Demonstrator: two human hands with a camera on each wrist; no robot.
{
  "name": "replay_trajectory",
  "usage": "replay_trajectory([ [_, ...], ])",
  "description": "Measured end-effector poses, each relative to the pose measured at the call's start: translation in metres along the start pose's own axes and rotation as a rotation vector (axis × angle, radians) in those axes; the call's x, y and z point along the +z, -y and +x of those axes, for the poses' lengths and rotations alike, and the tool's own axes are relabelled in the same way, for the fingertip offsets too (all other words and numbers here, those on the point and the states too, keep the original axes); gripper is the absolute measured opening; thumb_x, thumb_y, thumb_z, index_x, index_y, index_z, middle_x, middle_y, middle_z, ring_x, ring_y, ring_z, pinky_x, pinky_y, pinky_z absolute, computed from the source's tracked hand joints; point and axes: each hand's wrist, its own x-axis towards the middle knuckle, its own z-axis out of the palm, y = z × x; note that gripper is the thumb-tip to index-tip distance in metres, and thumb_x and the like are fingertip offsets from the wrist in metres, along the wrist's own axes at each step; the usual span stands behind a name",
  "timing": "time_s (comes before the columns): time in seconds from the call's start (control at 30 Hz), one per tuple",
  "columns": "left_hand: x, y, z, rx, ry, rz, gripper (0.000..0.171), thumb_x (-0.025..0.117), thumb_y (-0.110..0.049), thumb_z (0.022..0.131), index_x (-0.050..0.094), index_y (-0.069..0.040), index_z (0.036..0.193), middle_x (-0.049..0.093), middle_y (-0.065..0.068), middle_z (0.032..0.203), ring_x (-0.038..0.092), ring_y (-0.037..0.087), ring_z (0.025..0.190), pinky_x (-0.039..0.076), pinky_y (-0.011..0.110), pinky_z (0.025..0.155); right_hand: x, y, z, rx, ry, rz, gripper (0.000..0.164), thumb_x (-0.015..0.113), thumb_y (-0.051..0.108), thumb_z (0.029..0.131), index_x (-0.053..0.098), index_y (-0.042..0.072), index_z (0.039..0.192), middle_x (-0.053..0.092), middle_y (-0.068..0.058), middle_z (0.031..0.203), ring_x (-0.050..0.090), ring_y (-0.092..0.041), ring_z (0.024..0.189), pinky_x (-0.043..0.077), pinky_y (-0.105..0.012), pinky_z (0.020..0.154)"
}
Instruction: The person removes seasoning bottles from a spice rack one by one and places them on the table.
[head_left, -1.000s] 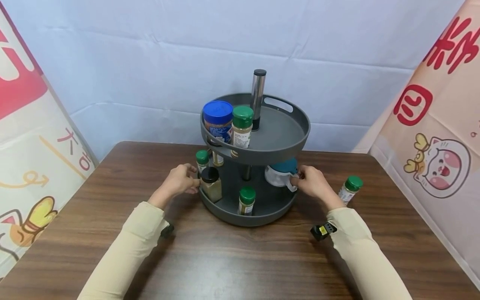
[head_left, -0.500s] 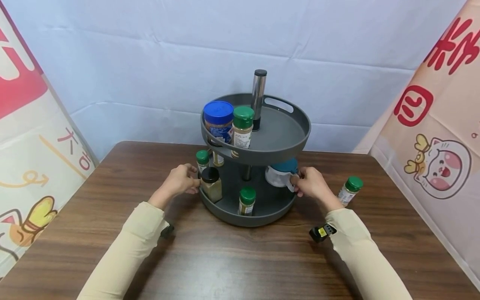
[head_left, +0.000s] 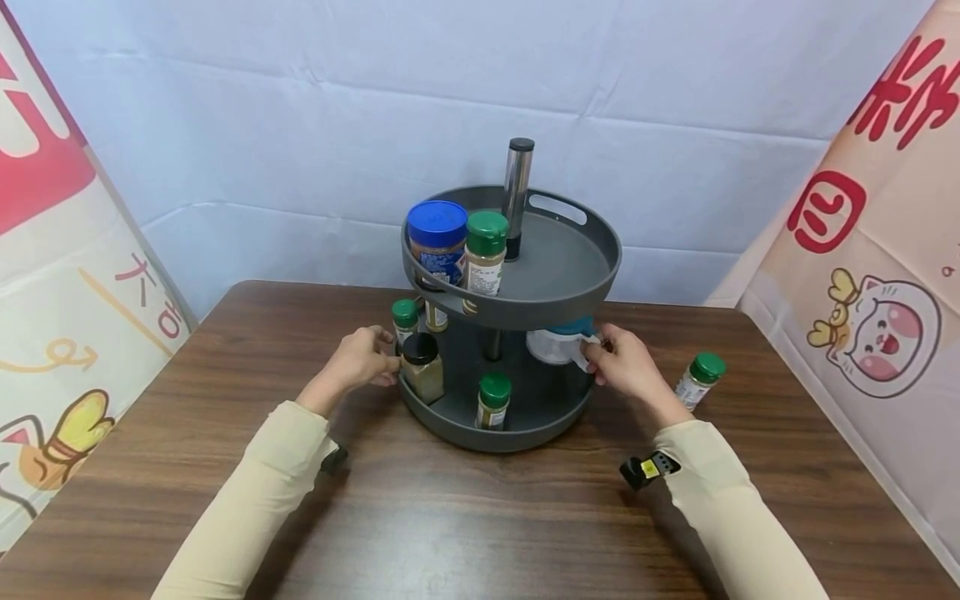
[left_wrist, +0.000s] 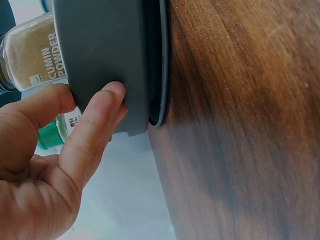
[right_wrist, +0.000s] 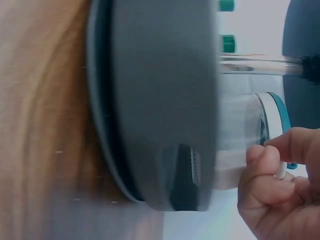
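My left hand (head_left: 358,365) grips the wall of the lower tier (head_left: 453,430) of a dark grey two-tier turntable, with the thumb at the rim and the fingers outside. Beside that thumb stands a square jar of cumin powder (left_wrist: 35,55) with a black cap (head_left: 420,348). On the lower tier's right side, partly under the upper tier (head_left: 562,265), is a clear jar (head_left: 550,348) with a teal lid (right_wrist: 281,114) and a white handle. My right hand (head_left: 628,368) pinches the jar near its handle and collar, the fingers bent.
Several green-capped spice bottles stand around: one at the lower tier's front (head_left: 492,403), another at its left (head_left: 404,321). The upper tier bears a blue-lidded jar (head_left: 437,237) and a green-capped bottle (head_left: 485,254). One more spice bottle (head_left: 697,382) is on the table, right of my right hand.
The teal-lidded jar has shifted slightly left and farther under the upper tier, its handle turning, with my right hand following. My left hand and the turntable look unmoved.
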Motion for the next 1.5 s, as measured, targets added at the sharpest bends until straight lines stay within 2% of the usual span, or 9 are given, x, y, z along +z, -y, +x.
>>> replay_trajectory([
  [0.2,-0.001,0.001,0.0,0.006,0.002,-0.011,0.045,0.061,-0.001,0.079,0.044,0.011,0.12,0.06,0.027,0.091,0.064,0.023,0.061,0.057,0.035,0.061,-0.011,0.008,-0.001,-0.044,-0.07,-0.003,0.017,0.049,0.013,0.09,0.05,0.001,0.078,0.059,-0.013,0.065,0.056,-0.021,0.051,0.047,-0.026,0.043],
  [0.47,-0.001,0.001,0.0,-0.002,0.006,-0.013,0.045,0.061,-0.001,0.079,0.044,0.011,0.12,0.059,0.028,0.095,0.064,0.023,0.062,0.057,0.034,0.06,-0.012,0.008,-0.007,-0.036,-0.034,0.01,0.017,0.049,0.014,0.091,0.05,0.001,0.08,0.06,-0.012,0.066,0.058,-0.021,0.052,0.049,-0.028,0.044],
  [0.67,0.0,0.001,0.001,-0.007,0.008,-0.01,0.046,0.061,-0.002,0.079,0.044,0.01,0.12,0.06,0.027,0.092,0.064,0.023,0.062,0.057,0.034,0.061,-0.013,0.007,-0.009,-0.038,-0.048,0.037,0.018,0.049,0.014,0.092,0.049,0.0,0.081,0.06,-0.013,0.067,0.058,-0.019,0.052,0.048,-0.028,0.042],
  [0.9,0.0,0.004,-0.001,-0.012,-0.01,-0.009,0.046,0.063,-0.002,0.078,0.045,0.009,0.12,0.061,0.024,0.089,0.063,0.022,0.062,0.057,0.032,0.059,-0.023,0.007,-0.013,-0.02,-0.068,0.071,0.026,0.05,0.022,0.094,0.049,-0.003,0.086,0.061,-0.019,0.074,0.059,-0.018,0.057,0.052,-0.028,0.047],
  [1.07,-0.001,0.003,-0.002,-0.003,-0.005,-0.014,0.047,0.062,-0.002,0.078,0.045,0.01,0.12,0.062,0.024,0.086,0.064,0.023,0.061,0.057,0.034,0.06,-0.028,0.002,-0.017,0.0,-0.122,0.088,0.026,0.049,0.022,0.094,0.048,-0.003,0.088,0.06,-0.022,0.075,0.059,-0.019,0.057,0.053,-0.026,0.048],
  [1.33,-0.001,0.002,-0.001,0.004,-0.004,-0.004,0.046,0.061,-0.002,0.079,0.045,0.01,0.12,0.062,0.023,0.086,0.064,0.022,0.062,0.057,0.034,0.061,-0.029,-0.005,-0.018,0.074,-0.259,0.163,0.025,0.049,0.02,0.094,0.048,-0.005,0.091,0.061,-0.017,0.073,0.06,-0.016,0.053,0.05,-0.021,0.043],
  [1.5,0.0,0.002,0.0,0.005,-0.002,0.001,0.046,0.061,-0.002,0.079,0.045,0.01,0.12,0.064,0.022,0.082,0.064,0.024,0.062,0.057,0.035,0.061,-0.032,-0.009,-0.021,0.117,-0.299,0.163,0.025,0.048,0.019,0.094,0.047,-0.006,0.094,0.062,-0.016,0.075,0.061,-0.014,0.054,0.049,-0.019,0.043],
])
